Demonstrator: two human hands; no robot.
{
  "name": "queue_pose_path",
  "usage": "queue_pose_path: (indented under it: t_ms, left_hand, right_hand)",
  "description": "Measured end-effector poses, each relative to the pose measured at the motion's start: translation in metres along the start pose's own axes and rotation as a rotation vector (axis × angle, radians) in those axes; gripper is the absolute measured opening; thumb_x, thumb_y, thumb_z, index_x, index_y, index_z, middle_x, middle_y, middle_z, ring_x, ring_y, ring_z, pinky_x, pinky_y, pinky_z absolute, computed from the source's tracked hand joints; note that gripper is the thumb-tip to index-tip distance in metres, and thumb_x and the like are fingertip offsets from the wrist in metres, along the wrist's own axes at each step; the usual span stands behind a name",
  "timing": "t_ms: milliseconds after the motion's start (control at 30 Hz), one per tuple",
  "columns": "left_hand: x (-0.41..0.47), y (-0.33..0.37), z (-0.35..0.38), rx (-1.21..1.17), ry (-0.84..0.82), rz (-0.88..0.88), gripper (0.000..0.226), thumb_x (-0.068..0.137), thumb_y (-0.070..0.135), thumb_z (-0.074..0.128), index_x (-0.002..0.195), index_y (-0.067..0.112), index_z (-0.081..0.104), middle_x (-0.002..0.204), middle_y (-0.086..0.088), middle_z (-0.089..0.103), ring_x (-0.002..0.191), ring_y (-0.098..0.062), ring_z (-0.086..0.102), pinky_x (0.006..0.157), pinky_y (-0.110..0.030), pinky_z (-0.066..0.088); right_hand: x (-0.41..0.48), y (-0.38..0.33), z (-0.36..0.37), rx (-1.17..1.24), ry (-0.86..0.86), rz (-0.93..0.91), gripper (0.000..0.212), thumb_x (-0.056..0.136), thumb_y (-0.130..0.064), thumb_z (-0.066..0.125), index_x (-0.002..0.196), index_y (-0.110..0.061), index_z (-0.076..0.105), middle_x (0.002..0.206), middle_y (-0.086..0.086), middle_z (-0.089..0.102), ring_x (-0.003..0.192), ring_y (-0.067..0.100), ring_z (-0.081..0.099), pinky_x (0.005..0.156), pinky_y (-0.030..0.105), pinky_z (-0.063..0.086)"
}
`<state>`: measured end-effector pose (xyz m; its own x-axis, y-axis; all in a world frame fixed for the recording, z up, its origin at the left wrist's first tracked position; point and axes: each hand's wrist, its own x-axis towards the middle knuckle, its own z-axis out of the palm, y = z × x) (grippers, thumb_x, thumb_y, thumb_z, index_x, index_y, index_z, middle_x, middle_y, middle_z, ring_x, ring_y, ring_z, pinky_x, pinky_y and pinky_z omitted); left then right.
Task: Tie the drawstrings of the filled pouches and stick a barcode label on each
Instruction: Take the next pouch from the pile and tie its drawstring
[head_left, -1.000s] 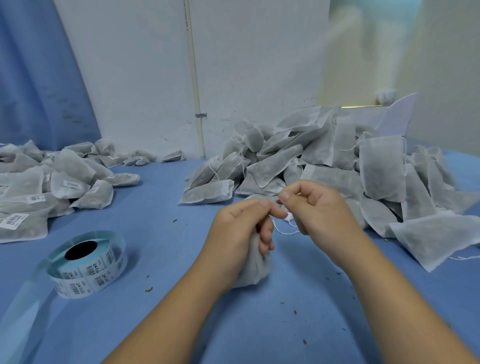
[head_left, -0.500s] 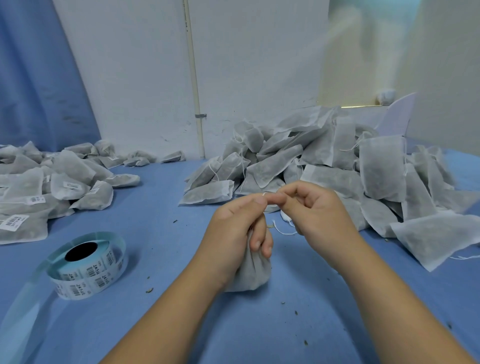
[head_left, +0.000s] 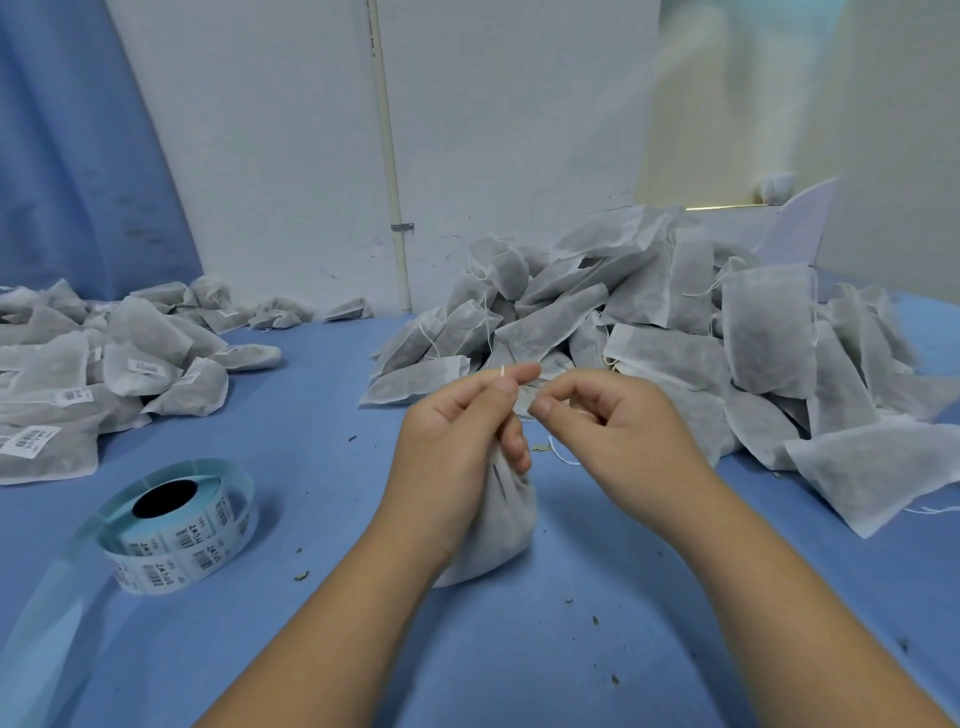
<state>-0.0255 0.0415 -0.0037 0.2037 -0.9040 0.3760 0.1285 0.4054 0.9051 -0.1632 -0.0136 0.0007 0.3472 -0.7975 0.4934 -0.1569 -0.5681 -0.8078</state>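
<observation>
White pouch mid-tie, left hand gripping its neck, right hand pinching the drawstring; labelled pile at ten o'clock, untied heap at one.

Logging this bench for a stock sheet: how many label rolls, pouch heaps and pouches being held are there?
Roll of white barcode labels: 1
Heaps of grey-white fabric pouches: 2, the labelled heap at left, the unlabelled heap at right
Grey-white pouch in hand: 1, its neck gripped by the left hand, its white drawstring pinched by the right hand
Total: 4
</observation>
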Motion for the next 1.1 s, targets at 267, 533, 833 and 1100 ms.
queue_pose_path:
  t_ms: [267,533,833,1100]
  left_hand:
    - [0.002,-0.001,-0.004,0.551,0.079,0.141,0.036,0.090,0.007,0.052,0.098,0.036,0.071,0.046,0.014,0.039,0.044,-0.005,0.034,0.046,-0.012,0.032]
    - [-0.005,0.000,0.002,0.792,-0.131,0.252,0.030,0.082,0.035,0.050,0.068,0.014,0.067,0.050,0.000,0.040,0.049,-0.006,0.036,0.049,-0.017,0.028]
    - [-0.003,0.020,0.002,0.110,-0.237,-0.102,0.030,0.080,0.024,0.050,0.054,0.017,0.064,0.044,0.003,0.028,0.039,-0.015,0.033,0.046,-0.022,0.034]
    - [0.005,0.019,-0.005,-0.233,-0.204,-0.272,0.020,0.073,0.024,0.056,0.056,0.016,0.062,0.044,0.007,0.023,0.036,-0.010,0.028,0.042,-0.022,0.028]
  right_hand:
    - [-0.008,-0.016,-0.007,-0.260,-0.110,-0.208,0.017,0.085,-0.017,0.069,0.072,-0.028,0.068,0.045,-0.010,0.035,0.047,0.008,0.034,0.049,0.017,0.029]
    - [-0.004,-0.013,-0.021,-0.016,-0.004,-0.123,0.014,0.081,-0.013,0.070,0.075,-0.025,0.072,0.048,-0.008,0.032,0.050,0.011,0.032,0.050,0.020,0.032]
    - [0.000,-0.008,-0.017,0.044,-0.040,0.036,0.017,0.087,-0.020,0.069,0.071,-0.015,0.070,0.054,0.001,0.049,0.047,0.008,0.039,0.046,0.016,0.036]
    - [0.002,-0.008,-0.018,-0.279,0.152,-0.093,0.018,0.086,-0.021,0.068,0.098,-0.034,0.064,0.097,-0.019,0.058,0.095,-0.003,0.056,0.080,0.010,0.042]
